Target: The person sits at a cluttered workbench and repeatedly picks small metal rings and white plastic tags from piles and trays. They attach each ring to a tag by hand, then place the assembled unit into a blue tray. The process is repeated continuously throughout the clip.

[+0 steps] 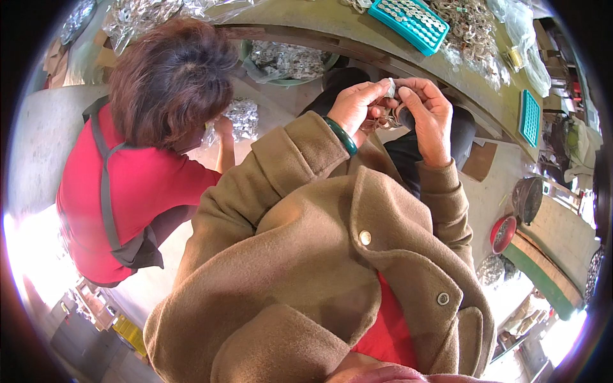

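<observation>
Both hands are raised close together in front of my chest, near the table's edge. My left hand (357, 107), with a dark green bangle (341, 136) at its wrist, curls around several small shiny ring-like pieces (383, 121). Something pale and whitish (390, 88) shows at its fingertips; I cannot tell what it is. My right hand (428, 115) closes thumb against fingers on a small round disc-like piece (403, 115), right beside the left hand's pieces. The fingers partly hide what both hands hold.
A turquoise tray (429, 42) with rows of small round pieces lies on the table (306, 24), beside a heap of loose pieces (466, 29). Another turquoise tray (529, 118) sits rightward. At left, a co-worker in red (121, 185) bends over a clear bag (242, 118). A filled basin (287, 80) stands below the table.
</observation>
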A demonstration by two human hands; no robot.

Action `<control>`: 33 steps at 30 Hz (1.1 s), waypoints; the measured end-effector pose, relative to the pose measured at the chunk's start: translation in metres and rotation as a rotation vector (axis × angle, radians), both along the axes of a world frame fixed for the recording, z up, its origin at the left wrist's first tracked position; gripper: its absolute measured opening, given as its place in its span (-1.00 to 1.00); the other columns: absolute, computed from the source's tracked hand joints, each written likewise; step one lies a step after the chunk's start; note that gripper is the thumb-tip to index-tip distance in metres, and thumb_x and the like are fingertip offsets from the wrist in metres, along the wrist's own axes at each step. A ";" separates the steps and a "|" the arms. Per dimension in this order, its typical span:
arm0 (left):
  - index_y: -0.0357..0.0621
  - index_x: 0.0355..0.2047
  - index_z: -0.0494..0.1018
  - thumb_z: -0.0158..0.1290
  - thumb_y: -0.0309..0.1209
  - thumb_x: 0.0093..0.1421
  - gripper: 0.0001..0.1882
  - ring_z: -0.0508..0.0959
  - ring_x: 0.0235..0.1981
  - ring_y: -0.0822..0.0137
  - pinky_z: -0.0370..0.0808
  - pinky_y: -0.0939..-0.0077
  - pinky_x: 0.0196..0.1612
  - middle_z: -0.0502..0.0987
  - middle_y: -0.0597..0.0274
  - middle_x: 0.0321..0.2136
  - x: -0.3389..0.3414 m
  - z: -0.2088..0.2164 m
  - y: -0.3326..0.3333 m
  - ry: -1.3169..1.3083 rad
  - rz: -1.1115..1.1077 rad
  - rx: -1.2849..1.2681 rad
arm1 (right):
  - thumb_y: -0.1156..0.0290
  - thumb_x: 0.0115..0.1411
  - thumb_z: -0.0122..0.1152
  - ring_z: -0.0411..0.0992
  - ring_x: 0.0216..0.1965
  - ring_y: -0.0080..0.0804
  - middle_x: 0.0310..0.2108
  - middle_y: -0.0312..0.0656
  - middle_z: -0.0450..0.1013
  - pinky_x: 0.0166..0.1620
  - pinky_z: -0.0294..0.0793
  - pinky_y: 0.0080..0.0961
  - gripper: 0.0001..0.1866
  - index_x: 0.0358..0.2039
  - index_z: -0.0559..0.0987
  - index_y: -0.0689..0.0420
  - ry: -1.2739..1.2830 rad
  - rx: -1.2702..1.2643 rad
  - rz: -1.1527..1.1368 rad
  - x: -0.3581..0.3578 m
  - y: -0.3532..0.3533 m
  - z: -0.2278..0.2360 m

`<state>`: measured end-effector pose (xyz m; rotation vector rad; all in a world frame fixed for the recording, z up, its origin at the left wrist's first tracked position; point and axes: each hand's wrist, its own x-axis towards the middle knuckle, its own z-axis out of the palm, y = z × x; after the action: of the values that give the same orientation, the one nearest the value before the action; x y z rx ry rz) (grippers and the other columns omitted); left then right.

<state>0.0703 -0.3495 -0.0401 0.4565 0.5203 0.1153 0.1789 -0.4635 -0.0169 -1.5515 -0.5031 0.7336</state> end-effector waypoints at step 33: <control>-0.10 -0.21 0.40 -0.10 -0.23 0.37 -0.78 0.38 -0.52 0.59 0.38 0.68 -0.36 0.50 0.31 -0.45 0.041 -0.017 0.007 0.102 -0.217 0.320 | 0.48 0.13 0.11 0.52 -0.40 -0.03 -0.39 -0.12 0.51 -0.33 0.50 -0.21 -0.79 -0.23 0.63 0.02 -1.261 -0.394 -0.124 0.151 0.014 0.010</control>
<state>0.1115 -0.3425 -0.0572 0.8316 0.5507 -0.0346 0.3300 -0.4500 -0.0065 -2.2958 -1.1969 -0.3785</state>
